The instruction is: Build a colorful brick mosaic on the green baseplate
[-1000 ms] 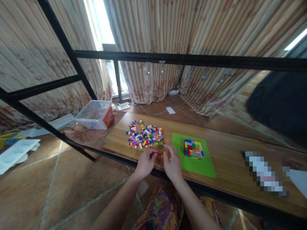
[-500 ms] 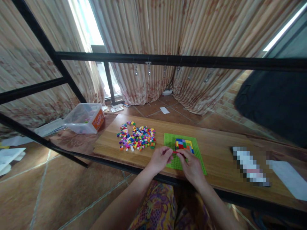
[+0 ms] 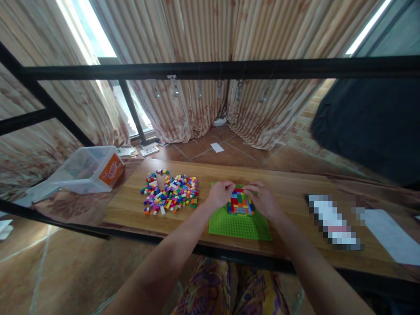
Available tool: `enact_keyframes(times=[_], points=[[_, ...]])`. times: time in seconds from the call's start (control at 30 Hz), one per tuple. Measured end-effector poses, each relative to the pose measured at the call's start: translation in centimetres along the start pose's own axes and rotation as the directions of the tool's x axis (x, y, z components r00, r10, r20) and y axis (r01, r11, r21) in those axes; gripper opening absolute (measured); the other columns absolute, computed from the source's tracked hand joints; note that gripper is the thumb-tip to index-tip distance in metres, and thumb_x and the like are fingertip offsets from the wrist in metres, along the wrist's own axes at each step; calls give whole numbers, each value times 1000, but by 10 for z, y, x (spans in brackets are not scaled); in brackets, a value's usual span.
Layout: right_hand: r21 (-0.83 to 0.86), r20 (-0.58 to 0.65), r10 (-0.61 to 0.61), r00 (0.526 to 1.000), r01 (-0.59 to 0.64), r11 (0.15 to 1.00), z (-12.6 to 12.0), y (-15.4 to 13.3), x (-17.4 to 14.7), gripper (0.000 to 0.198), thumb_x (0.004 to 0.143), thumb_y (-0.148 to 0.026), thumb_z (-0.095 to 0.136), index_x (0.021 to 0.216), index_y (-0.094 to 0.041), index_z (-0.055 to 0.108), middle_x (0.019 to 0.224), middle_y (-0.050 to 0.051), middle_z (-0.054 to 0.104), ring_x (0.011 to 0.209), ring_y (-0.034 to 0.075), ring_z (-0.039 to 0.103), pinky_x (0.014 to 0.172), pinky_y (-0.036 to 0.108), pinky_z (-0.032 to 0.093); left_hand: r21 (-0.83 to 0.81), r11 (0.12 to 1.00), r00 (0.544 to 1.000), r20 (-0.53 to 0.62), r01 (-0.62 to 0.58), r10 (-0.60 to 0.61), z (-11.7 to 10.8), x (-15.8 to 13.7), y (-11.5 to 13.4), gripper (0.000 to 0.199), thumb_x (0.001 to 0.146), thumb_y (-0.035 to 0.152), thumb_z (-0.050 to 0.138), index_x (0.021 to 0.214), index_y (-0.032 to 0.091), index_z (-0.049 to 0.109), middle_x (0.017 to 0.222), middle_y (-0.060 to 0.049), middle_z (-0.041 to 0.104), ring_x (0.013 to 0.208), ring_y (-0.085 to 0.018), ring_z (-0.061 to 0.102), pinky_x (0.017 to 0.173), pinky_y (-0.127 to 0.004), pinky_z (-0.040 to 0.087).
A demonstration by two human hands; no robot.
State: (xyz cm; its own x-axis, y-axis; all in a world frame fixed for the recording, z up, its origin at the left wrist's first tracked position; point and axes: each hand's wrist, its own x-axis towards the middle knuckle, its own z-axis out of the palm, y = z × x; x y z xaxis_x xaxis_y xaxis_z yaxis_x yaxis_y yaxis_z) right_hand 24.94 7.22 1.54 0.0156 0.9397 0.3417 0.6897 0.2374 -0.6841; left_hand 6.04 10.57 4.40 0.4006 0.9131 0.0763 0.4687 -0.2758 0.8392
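A low block of multicoloured toy building bricks (image 3: pixel 240 204) sits on a green studded baseplate (image 3: pixel 238 228). At the block's far edge lies a long red toy brick (image 3: pixel 239 191). My left hand (image 3: pixel 222 194) pinches its left end, fingers closed. My right hand (image 3: pixel 262 199) grips the right end between thumb and fingers. Whether the red brick is pressed fully onto the block cannot be seen. To the left, a loose pile of small coloured bricks (image 3: pixel 179 192) is spread over the wooden tabletop (image 3: pixel 127 205).
A clear plastic box (image 3: pixel 85 168) with an orange label stands left of the table. On the right are a blurred-out object (image 3: pixel 334 223) and a white sheet (image 3: pixel 390 236). A black metal bar (image 3: pixel 203 70) crosses beyond the table, before curtains (image 3: pixel 183 39).
Both hands have moved from the block's near side to its far edge with the red brick. The baseplate now lies turned and sits more squarely. The view has shifted slightly.
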Motion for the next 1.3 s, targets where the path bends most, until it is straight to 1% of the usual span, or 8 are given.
enact_keyframes(times=[0.1,0.2,0.4,0.57,0.67,0.83,1.17,1.3], points=[[33,69,11,998,-13,999,-2,-2,2,23,85,-36,57,86,-27,78,94,6,69,91,22,63,86,38,47,9,1000,1000,23,-2,2,6,2,-3,33,89,26,47,71,15,72,66,-1,67,67,-14,55,63,-23,41],[50,121,15,992,-21,999,-4,-4,4,22,85,-34,56,86,-27,77,90,5,71,85,21,63,82,37,47,-31,1000,1000,1,6,-6,9,2,-6,32,88,25,47,69,14,71,66,-1,65,67,-14,53,62,-23,40],[47,153,14,988,-21,999,-4,-4,6,25,86,-34,54,85,-26,78,85,5,70,76,19,63,73,33,46,-65,997,999,-22,35,-37,9,1,-5,31,86,26,50,70,14,73,65,-1,66,66,-14,54,61,-23,39],[33,179,7,984,-13,999,-5,-4,7,25,86,-32,54,85,-25,78,87,5,72,77,18,64,73,32,47,-43,997,996,-54,63,-65,10,0,-4,30,86,25,52,71,14,75,66,-2,68,65,-13,55,60,-23,38],[4,207,8,978,-9,1000,-6,-3,8,25,87,-32,53,88,-23,77,88,5,72,78,18,64,75,31,47,-45,998,997,-53,54,-57,11,-1,-6,29,85,24,53,69,13,75,64,-1,66,64,-13,54,60,-22,38],[-51,243,24,970,-12,999,-8,-2,12,24,87,-31,55,91,-22,77,91,6,74,81,18,65,78,30,48,-54,997,997,-61,54,-57,12,0,-8,27,85,24,53,74,13,76,65,0,67,65,-12,55,62,-22,40],[-121,320,51,946,-13,993,-14,-9,20,25,88,-27,54,91,-22,78,92,5,78,81,19,69,75,29,49,20,996,994,-63,90,-88,11,3,-3,29,83,19,54,60,13,71,53,3,54,57,-10,47,56,-22,33],[-128,331,45,942,-3,992,-14,-9,21,25,88,-27,55,91,-22,79,92,5,78,82,19,70,76,29,50,27,995,994,-63,91,-89,11,2,0,29,85,19,53,64,14,73,57,1,60,61,-11,51,60,-22,36]])
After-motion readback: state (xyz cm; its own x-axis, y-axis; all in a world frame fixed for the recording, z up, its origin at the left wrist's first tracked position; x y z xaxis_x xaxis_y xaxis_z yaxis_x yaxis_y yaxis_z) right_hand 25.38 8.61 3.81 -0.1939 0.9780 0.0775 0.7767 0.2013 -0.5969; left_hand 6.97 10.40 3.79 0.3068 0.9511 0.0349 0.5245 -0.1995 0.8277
